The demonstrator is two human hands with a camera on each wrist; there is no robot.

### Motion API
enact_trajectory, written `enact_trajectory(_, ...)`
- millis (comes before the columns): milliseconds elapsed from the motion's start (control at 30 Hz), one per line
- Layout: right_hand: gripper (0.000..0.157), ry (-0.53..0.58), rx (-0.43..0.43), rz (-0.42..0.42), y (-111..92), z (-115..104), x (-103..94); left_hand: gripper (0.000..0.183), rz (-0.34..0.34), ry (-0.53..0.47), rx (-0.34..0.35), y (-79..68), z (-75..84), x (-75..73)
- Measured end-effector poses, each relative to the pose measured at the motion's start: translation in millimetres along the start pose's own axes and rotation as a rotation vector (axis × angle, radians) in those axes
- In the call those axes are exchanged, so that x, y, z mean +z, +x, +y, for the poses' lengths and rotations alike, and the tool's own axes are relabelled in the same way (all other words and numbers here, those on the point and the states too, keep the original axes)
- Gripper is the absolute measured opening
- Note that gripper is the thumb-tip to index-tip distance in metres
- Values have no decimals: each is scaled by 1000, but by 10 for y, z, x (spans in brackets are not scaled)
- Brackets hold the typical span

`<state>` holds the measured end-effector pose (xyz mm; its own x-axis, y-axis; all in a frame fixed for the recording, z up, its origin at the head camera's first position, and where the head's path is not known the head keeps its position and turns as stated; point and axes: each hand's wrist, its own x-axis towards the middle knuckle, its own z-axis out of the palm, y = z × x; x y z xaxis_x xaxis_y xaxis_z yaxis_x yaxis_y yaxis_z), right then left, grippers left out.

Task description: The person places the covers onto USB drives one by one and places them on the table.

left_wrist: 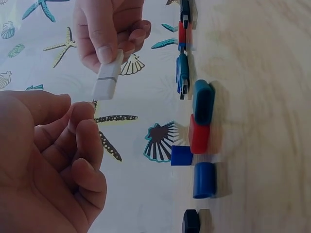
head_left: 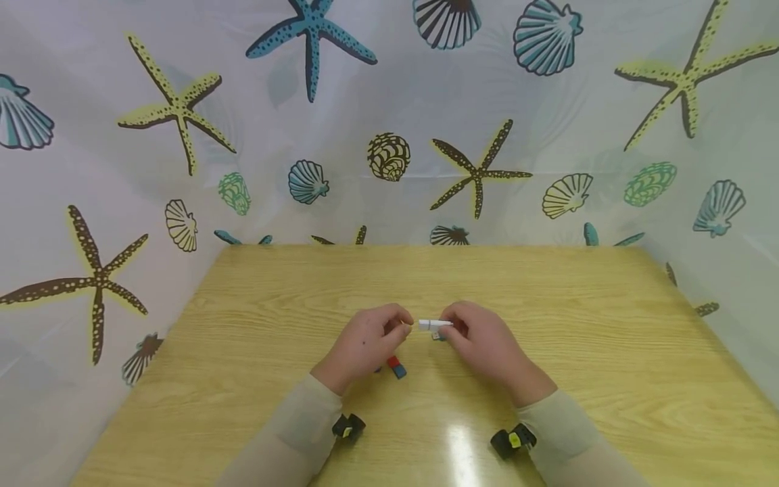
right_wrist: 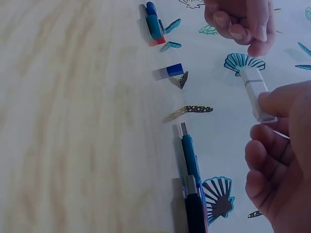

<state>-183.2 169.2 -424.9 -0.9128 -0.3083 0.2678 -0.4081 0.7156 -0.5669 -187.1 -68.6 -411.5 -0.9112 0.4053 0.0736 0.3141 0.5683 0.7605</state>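
Note:
A white USB stick (head_left: 431, 325), with a seam across it where its cap seems to fit, is pinched between the thumb and fingers of my right hand (head_left: 487, 341). Its capped end points toward my left hand (head_left: 368, 341), which holds nothing; the fingers are loosely bent, a short gap from the stick. In the left wrist view, loose caps lie on the table: a teal cap (left_wrist: 203, 102), a red cap (left_wrist: 199, 135), a blue cap (left_wrist: 204, 179) and a dark cap (left_wrist: 191, 221). Uncapped sticks show in the right wrist view: a teal USB stick (right_wrist: 190, 155) and a black USB stick (right_wrist: 195, 208).
The caps and sticks lie on a wood-grain table (head_left: 274, 291), beneath and between the hands. Behind and beside it hangs a white curtain (head_left: 341, 122) printed with starfish and shells. A black band (head_left: 349, 427) is on the left wrist, another (head_left: 513, 441) on the right.

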Motion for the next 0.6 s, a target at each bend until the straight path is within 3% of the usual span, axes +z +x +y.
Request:
enact_trajectory(233,9,-5,121,-50,5,154,-44,15,9,30,7,11,-17,3)
enact_trajectory(433,8,-13,136,-71,20,346,-109,17,-3,21,1,7,-27,-1)
enact_trajectory(600,5,-34,146,-140,27,458,-142,20,0,36,-12,2,-33,-4)
